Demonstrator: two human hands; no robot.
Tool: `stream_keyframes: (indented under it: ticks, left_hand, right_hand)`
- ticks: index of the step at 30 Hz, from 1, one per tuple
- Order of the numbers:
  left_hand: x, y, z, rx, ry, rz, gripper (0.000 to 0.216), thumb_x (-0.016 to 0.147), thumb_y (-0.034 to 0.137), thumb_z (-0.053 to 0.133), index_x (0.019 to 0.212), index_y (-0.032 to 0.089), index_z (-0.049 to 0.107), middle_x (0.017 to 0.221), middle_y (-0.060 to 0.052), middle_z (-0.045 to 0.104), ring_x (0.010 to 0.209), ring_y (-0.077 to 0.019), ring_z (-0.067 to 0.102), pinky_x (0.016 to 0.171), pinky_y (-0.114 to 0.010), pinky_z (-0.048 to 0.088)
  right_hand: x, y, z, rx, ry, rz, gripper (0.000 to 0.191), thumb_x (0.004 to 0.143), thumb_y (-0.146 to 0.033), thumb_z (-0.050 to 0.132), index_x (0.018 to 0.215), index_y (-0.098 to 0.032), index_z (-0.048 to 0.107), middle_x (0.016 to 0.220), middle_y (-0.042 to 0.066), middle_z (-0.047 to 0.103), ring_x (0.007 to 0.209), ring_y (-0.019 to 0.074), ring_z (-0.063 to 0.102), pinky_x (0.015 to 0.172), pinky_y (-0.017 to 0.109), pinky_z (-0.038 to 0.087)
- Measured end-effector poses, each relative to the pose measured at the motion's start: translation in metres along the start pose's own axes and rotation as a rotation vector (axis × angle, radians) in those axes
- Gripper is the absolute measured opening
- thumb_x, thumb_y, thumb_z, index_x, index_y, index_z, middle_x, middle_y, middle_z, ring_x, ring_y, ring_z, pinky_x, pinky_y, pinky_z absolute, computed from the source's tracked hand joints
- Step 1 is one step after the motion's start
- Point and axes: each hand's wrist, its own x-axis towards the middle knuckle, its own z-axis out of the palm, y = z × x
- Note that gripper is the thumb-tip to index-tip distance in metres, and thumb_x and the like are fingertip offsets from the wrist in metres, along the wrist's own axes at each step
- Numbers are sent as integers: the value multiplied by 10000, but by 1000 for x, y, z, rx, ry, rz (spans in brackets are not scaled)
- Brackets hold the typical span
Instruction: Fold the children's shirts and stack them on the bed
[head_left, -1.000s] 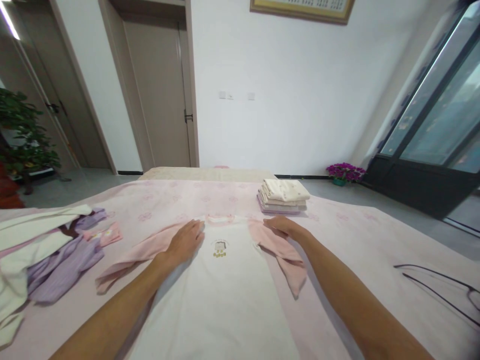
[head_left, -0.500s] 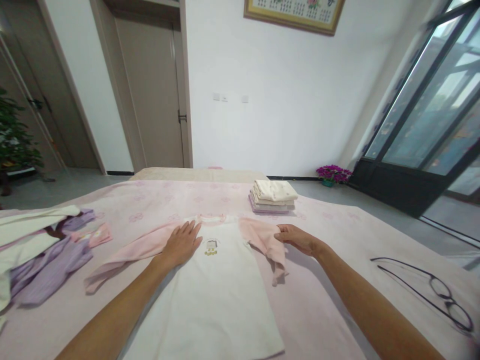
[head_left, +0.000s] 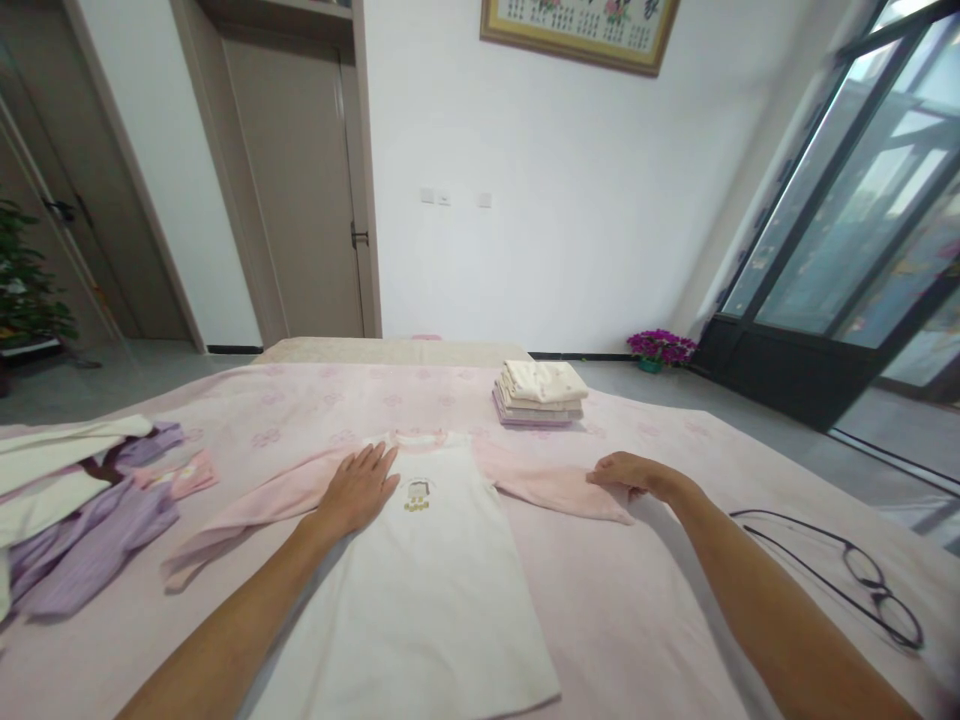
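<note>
Right hand (head_left: 626, 475) has the pink sleeve (head_left: 551, 490) pinched near its end between thumb and fingers, while the left hand (head_left: 360, 490) lies flat and open on the other shoulder area, gripping nothing. Shirt's (head_left: 442, 590) spread out on the pink sheet (head_left: 630, 620), folded stack (head_left: 540, 390) just beyond. Looks light, soft and floppy, so I'd grab the sleeve ends or hem (head_left: 517, 706) corners.

We see framed picture (head_left: 581, 35) cut by top edge, clothes pile (head_left: 90, 555) by left; print (head_left: 417, 494) too small to read; left hand (head_left: 358, 488) hides part of shirt (head_left: 439, 600).
</note>
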Motion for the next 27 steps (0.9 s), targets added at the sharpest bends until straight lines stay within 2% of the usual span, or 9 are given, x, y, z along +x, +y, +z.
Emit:
stream_keyframes:
  ticks: [3, 6, 10, 13, 18, 22, 27]
  left_hand:
    - [-1, 1, -1, -14, 7, -8, 572, 981, 457, 303, 1489, 202, 358, 1568, -117, 308, 1436, -286, 288, 1142, -485, 212]
    - [-2, 1, -3, -9, 4, -8, 571, 983, 446, 303, 1494, 197, 348, 1570, -117, 304, 1436, -280, 288, 1144, -477, 210]
    - [-2, 3, -4, 18, 0, 0, 575, 988, 444, 283, 1496, 180, 345, 1566, -120, 314, 1435, -273, 291, 1147, -459, 210]
    - [-2, 3, -4, 18, 8, 1, 578, 991, 448, 278, 1498, 177, 342, 1563, -126, 318, 1434, -275, 294, 1145, -459, 211]
    - [-2, 3, -4, 21, 10, 4, 566, 988, 436, 299, 1492, 185, 354, 1561, -127, 322, 1433, -272, 295, 1140, -465, 217]
    - [-2, 4, -5, 25, 11, 4, 572, 989, 438, 300, 1489, 166, 363, 1557, -135, 328, 1428, -283, 303, 1141, -465, 221]
    - [-3, 6, -5, 13, 34, 5, 551, 991, 423, 307, 1474, 172, 389, 1540, -132, 363, 1417, -286, 326, 1137, -479, 240]
  right_hand:
    - [-1, 8, -1, 104, 51, -11, 348, 615, -470, 740, 717, -186, 569, 609, 1, 569, 553, 128, 518, 494, 226, 389]
    - [5, 12, 1, 151, 229, -100, 325, 708, -484, 658, 790, -178, 590, 609, 0, 572, 532, 117, 496, 479, 218, 357]
    - [16, 22, 7, -50, 409, -112, 258, 722, -410, 659, 780, -160, 635, 591, 2, 585, 516, 118, 489, 486, 229, 332]
    - [19, 33, 11, -135, 411, -55, 233, 674, -322, 708, 821, -149, 656, 614, 14, 617, 508, 124, 506, 489, 237, 340]
    - [15, 42, 8, -37, 313, -24, 235, 656, -238, 690, 868, -138, 668, 648, 21, 640, 510, 122, 523, 489, 230, 349]
    - [12, 22, 4, -184, 348, -59, 219, 615, -156, 686, 833, -169, 704, 738, 42, 690, 621, 162, 597, 561, 242, 384]
    - [19, -28, 24, -413, 451, -192, 167, 809, -252, 553, 848, -196, 705, 908, 64, 713, 832, 201, 630, 661, 262, 382]
